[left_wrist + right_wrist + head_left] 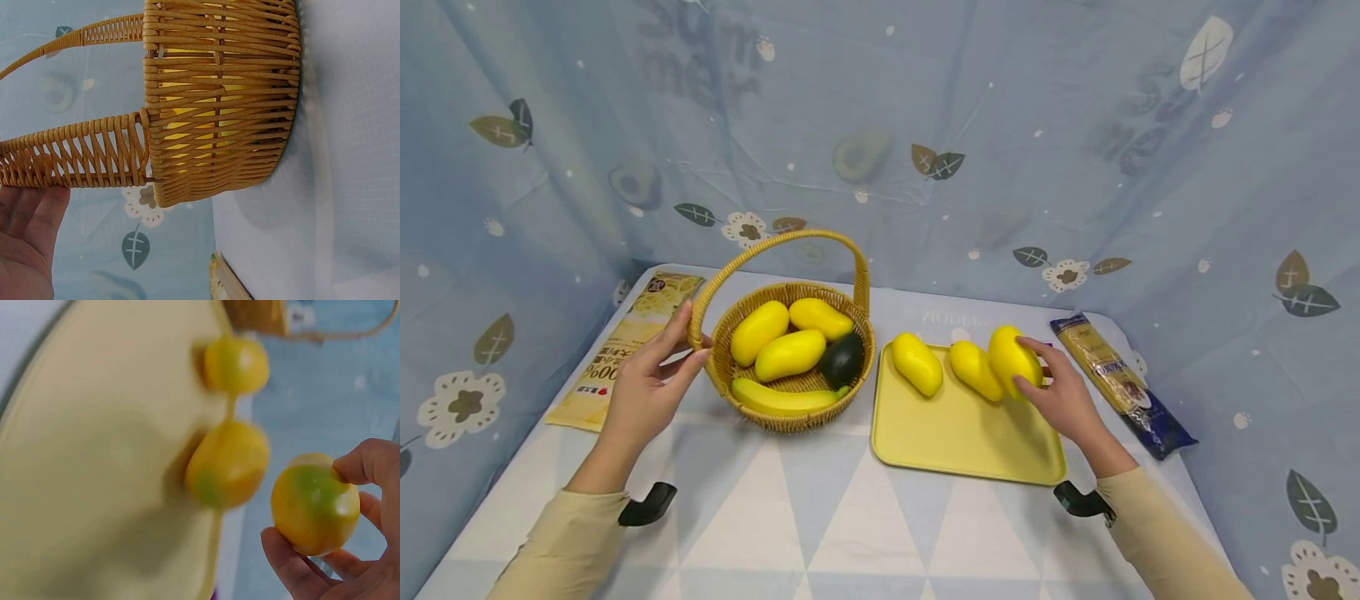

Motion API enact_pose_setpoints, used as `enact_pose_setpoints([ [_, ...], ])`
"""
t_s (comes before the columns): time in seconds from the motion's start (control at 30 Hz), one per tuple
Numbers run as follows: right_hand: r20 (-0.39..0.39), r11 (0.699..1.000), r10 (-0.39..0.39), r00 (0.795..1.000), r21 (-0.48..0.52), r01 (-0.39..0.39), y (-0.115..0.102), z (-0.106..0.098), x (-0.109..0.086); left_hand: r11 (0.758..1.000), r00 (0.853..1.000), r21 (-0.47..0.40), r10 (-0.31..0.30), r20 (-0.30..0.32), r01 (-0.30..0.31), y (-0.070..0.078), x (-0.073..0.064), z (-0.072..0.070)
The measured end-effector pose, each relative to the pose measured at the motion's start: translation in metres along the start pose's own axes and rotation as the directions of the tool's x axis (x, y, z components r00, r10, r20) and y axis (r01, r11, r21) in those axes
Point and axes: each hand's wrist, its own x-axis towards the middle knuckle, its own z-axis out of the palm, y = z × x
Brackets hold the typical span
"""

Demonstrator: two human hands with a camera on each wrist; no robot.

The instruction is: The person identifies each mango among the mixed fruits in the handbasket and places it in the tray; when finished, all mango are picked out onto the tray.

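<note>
My right hand (1063, 392) grips a yellow mango (1013, 360) between thumb and fingers, raised over the right part of a yellow tray (955, 450). In the right wrist view this mango (315, 506) shows a green patch. Two other mangoes, one on the left (917, 365) and one in the middle (975, 369), lie along the tray's far side. My left hand (651, 379) holds the left side of the handle (702, 312) of a wicker basket (797, 423). Inside it are three mangoes (790, 354), a banana (786, 398) and a dark green avocado (842, 360).
A yellow food packet (617, 358) lies left of the basket, partly behind my left hand. Right of the tray is a blue and gold packet (1120, 379). A patterned curtain (970, 208) hangs behind and at both sides of the white and blue table (820, 525).
</note>
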Motion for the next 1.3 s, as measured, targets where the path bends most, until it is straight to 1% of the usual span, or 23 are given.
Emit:
enact_pose_setpoints([
  [0.1, -0.002, 0.998, 0.062, 0.998, -0.023, -0.062, 0.020, -0.003, 0.000, 1.000, 1.000, -0.002, -0.002, 0.002, 0.002, 0.000, -0.001, 0.000],
  [0.23, 0.028, 0.988, 0.150, 0.988, -0.039, -0.149, 0.042, -0.002, 0.002, 1.000, 1.000, -0.003, 0.003, 0.003, -0.003, 0.000, -0.001, 0.001],
  [0.33, 0.063, 0.978, 0.206, 0.977, -0.052, -0.203, 0.053, -0.001, 0.003, 1.000, 1.000, -0.001, 0.008, 0.002, -0.008, 0.000, -0.001, 0.001],
  [0.4, 0.085, 0.974, 0.224, 0.971, -0.063, -0.220, 0.057, 0.000, 0.003, 1.000, 1.000, 0.001, 0.006, -0.001, -0.006, 0.000, -0.001, 0.001],
  [0.53, 0.097, 0.976, 0.203, 0.974, -0.101, -0.193, 0.059, 0.000, 0.004, 1.000, 1.000, -0.009, -0.006, -0.010, 0.006, 0.001, 0.000, 0.001],
  [0.67, 0.060, 0.977, 0.169, 0.984, -0.144, -0.159, 0.058, 0.001, 0.006, 1.000, 1.000, -0.016, -0.011, -0.014, 0.011, 0.001, 0.000, 0.000],
  [0.77, 0.035, 0.973, 0.173, 0.984, -0.160, -0.165, 0.058, 0.002, 0.006, 1.000, 1.000, -0.014, -0.011, -0.013, 0.011, 0.002, 0.000, 0.000],
  [0.93, 0.023, 0.968, 0.193, 0.981, -0.169, -0.186, 0.060, 0.004, 0.005, 1.000, 1.000, -0.011, -0.010, -0.008, 0.010, 0.001, -0.001, 0.000],
  [1.07, 0.013, 0.968, 0.187, 0.982, -0.173, -0.182, 0.061, 0.006, 0.006, 1.000, 1.000, -0.005, -0.005, -0.009, 0.005, 0.001, -0.001, 0.000],
  [1.3, -0.036, 0.967, 0.175, 0.984, -0.184, -0.179, 0.057, 0.006, 0.003, 1.000, 1.000, 0.004, -0.016, -0.004, 0.016, 0.001, 0.000, 0.000],
])
